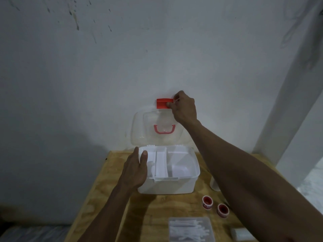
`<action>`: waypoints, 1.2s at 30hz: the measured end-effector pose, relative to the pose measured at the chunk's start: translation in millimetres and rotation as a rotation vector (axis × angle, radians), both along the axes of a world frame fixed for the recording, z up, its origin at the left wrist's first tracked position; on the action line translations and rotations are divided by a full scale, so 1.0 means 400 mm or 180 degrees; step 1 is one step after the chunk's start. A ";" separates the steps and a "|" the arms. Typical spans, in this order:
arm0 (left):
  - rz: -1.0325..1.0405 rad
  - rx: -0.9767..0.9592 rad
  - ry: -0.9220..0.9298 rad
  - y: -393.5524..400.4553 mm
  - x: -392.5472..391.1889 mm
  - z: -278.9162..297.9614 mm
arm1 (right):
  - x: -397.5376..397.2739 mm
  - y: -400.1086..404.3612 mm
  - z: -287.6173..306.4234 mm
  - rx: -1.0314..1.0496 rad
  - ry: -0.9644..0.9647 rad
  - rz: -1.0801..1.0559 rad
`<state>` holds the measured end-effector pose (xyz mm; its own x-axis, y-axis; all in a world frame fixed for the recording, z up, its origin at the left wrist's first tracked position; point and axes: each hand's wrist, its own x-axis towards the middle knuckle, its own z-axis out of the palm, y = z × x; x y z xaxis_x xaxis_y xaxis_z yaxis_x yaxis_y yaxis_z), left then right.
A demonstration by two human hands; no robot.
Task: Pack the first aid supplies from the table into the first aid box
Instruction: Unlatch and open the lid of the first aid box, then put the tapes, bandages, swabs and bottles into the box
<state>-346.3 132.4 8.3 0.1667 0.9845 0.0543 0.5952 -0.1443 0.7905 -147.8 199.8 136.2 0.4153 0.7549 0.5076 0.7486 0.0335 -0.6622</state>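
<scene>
The white first aid box (174, 185) stands open on the wooden table (111, 186), with a divided white tray (160, 163) inside. Its clear lid (139, 126) is raised upright against the wall, showing a red handle (164, 129). My right hand (183, 106) pinches the red latch (162, 103) at the lid's top edge. My left hand (135, 169) grips the box's left rim, thumb over the edge. Two red tape rolls (207, 202) (222, 209) lie to the box's front right. A clear case of cotton swabs (191, 228) sits at the near edge.
A white wall rises directly behind the box. A white bottle-like object (214, 183) is partly hidden behind my right forearm. A small white packet (242, 233) lies at the near right. The table's left edge drops to a dark floor.
</scene>
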 end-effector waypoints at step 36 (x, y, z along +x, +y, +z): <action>-0.0055 -0.0032 0.0780 -0.016 0.004 0.020 | -0.063 -0.589 -0.253 -0.2207 -0.0826 0.1309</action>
